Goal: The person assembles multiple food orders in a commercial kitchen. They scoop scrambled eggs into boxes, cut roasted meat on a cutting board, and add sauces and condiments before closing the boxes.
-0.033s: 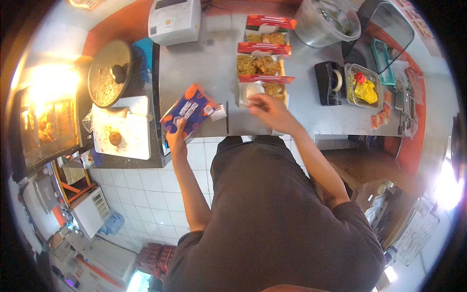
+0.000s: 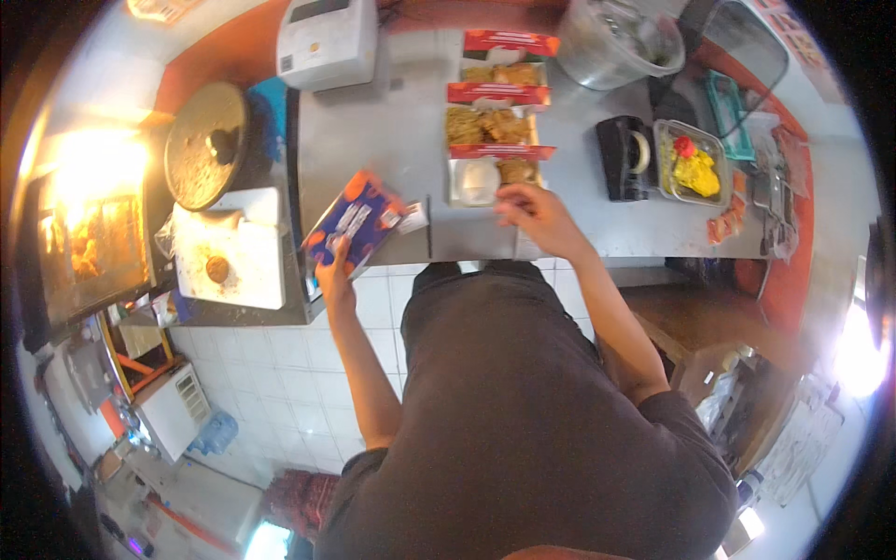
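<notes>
Now a blue-orange box (image 2: 355, 222) is gripped by the left hand (image 2: 333, 273) at the counter (image 2: 392, 140) edge. The right hand (image 2: 534, 213), fingers curled, is laid on the nearest food tray (image 2: 478, 177).

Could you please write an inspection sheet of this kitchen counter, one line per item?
Surface: grey metal counter, mostly bare at its left part.
Job's things: blue and orange flat carton; three open white food boxes with red lids in a row, holding fried pieces and, in the nearest, a white portion.
Clutter: white boxy appliance; round dark pot lid; white cutting board; large metal bowl; black dispenser; clear tub with yellow food.
Grippers: left hand holds the carton; right hand rests at the nearest box.
Cables: nothing seen.
Surroundings: white tiled floor; lit warming cabinet at the left.
</notes>
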`<action>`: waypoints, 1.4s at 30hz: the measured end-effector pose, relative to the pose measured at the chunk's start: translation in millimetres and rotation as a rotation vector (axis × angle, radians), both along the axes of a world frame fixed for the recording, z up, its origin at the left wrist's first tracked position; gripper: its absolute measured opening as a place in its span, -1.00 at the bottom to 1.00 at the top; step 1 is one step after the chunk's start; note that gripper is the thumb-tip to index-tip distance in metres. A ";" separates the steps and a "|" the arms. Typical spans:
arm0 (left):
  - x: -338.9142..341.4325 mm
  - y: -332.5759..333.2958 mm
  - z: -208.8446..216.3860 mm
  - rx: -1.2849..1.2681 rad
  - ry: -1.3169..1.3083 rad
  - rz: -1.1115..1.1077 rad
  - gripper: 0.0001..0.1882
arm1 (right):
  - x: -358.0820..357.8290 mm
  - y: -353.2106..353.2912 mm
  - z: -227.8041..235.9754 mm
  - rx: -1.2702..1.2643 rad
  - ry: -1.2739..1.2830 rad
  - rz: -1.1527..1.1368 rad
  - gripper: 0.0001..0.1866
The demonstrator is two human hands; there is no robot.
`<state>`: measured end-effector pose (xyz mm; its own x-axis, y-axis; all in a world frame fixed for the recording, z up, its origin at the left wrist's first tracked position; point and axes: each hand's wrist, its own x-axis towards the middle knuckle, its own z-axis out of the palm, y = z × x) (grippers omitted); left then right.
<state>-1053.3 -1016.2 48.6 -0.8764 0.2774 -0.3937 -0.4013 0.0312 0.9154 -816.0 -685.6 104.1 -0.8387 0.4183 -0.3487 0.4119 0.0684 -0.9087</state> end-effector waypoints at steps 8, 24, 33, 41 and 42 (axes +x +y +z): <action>62.9 -19.4 -6.7 0.163 -0.306 0.165 -0.37 | 187.4 191.6 -80.8 0.611 -0.275 -0.722 -0.77; 119.4 37.7 43.8 0.276 -0.413 0.100 -0.50 | 231.6 162.0 -87.6 0.889 -0.426 -0.146 -0.73; 118.8 96.9 53.6 0.583 -0.600 0.019 -0.62 | 38.9 -11.3 45.4 0.343 0.439 0.202 -0.83; 71.6 52.9 62.0 0.603 -0.612 -0.029 -0.54 | -70.2 -81.0 51.1 0.312 0.333 0.273 -0.77; 63.1 40.2 59.5 0.597 -0.652 -0.037 -0.58 | -76.7 -86.2 48.7 0.313 0.417 0.306 -0.77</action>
<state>-990.2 -976.0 108.1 -0.5150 0.6198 -0.5921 -0.8570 -0.3561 0.3725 -892.7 -771.8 152.9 -0.9767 0.1660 0.1360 -0.0552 0.4181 -0.9067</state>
